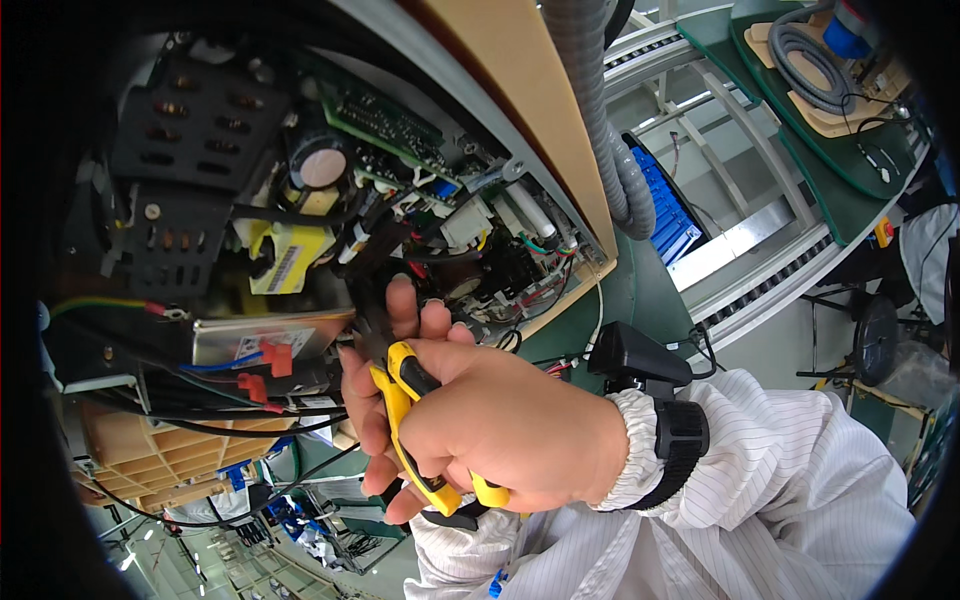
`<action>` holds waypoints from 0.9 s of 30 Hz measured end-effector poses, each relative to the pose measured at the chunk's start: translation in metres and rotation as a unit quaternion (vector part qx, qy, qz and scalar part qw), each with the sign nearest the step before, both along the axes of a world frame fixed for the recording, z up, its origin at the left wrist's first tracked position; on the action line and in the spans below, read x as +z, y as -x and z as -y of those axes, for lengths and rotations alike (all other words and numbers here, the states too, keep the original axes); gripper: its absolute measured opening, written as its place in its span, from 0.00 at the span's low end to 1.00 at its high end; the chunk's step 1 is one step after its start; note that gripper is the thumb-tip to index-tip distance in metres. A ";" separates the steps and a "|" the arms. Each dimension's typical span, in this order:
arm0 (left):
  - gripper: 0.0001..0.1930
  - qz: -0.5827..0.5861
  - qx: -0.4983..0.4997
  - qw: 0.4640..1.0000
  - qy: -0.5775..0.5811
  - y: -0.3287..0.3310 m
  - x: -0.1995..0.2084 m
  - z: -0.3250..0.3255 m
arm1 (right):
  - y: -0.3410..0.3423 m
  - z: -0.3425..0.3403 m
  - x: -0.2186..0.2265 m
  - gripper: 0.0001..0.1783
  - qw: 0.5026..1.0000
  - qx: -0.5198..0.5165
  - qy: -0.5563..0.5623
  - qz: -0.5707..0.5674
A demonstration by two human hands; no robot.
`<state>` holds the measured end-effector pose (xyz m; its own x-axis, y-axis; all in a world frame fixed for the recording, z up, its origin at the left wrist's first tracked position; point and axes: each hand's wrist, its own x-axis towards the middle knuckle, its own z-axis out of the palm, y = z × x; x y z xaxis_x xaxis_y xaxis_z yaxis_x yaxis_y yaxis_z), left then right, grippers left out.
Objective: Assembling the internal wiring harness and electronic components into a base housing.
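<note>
My right hand [530, 430] is wrapped around the pliers [398, 405], a hand tool with yellow and black handles. Their dark jaws point up into an opened machine housing [560, 280] packed with electronics. Under and behind it is my left hand [365, 405], largely covered; its bent fingers show around the jaws. Whatever those fingers grip is hidden. Close to the left of the hands is a shiny metal box [270, 335] with red connectors [276, 358] on wires. Above are a yellow-wrapped component [290, 258] and a large round capacitor [320, 168].
Black perforated plates [190, 125] fill the housing's upper left. A grey corrugated hose [625, 180] hangs along its right side. Black cables [250, 428] run below the metal box. A roller conveyor [750, 290] and blue ribbed tray [662, 200] stand to the right.
</note>
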<state>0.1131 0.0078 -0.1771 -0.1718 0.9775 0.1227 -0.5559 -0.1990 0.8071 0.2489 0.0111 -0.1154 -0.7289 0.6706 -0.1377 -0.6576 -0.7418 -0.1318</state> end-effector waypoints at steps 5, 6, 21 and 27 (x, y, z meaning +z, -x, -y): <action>0.30 -0.018 0.045 0.989 0.141 -0.017 0.021 0.009 | -0.001 -0.002 -0.005 0.14 1.000 -0.012 -0.025 0.010; 0.31 0.042 0.014 0.986 0.161 -0.014 0.022 0.006 | 0.000 -0.002 -0.006 0.14 0.999 -0.010 -0.029 0.011; 0.22 0.094 -0.062 0.973 0.201 -0.001 0.032 -0.009 | -0.036 -0.002 -0.017 0.17 0.976 0.021 -0.208 0.055; 0.12 0.043 -0.064 0.973 0.216 -0.013 0.043 -0.016 | -0.075 -0.018 -0.036 0.19 0.964 0.110 -0.195 0.145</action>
<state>0.1265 0.0237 -0.1345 -0.0365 0.9487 -0.3141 -0.6225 0.2243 0.7498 0.3238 0.0287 -0.1516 -0.8276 0.5470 -0.1261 -0.3842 -0.7157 -0.5832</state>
